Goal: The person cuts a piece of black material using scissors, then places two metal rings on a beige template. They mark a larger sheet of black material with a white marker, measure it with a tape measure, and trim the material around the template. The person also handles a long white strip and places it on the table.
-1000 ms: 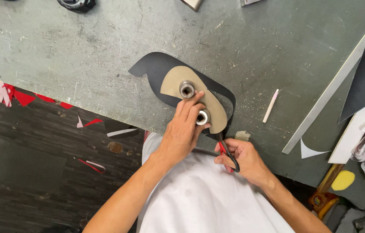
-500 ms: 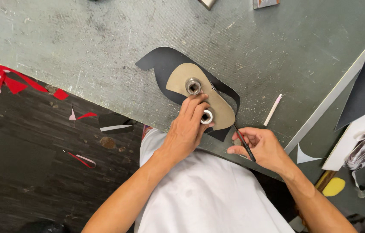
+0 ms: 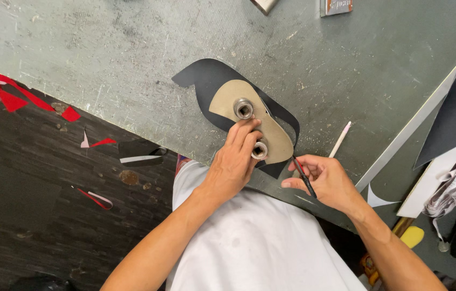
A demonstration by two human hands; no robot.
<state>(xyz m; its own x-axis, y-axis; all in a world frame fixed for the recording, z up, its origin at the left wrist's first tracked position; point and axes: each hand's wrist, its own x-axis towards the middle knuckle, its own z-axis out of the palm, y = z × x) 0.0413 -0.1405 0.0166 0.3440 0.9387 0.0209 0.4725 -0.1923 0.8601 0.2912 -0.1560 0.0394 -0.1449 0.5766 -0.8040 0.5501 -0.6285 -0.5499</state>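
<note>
Tan pattern lies on black sheet, two metal weights atop; my left hand presses flat, right hand pinches a pen.

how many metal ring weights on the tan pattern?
2. One metal ring weight sits on the tan pattern's upper end, untouched; the other lower down, against the left hand's fingertips.

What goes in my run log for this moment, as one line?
left hand: pressing tan pattern on black sheet | right hand: holding knife at edge
</note>
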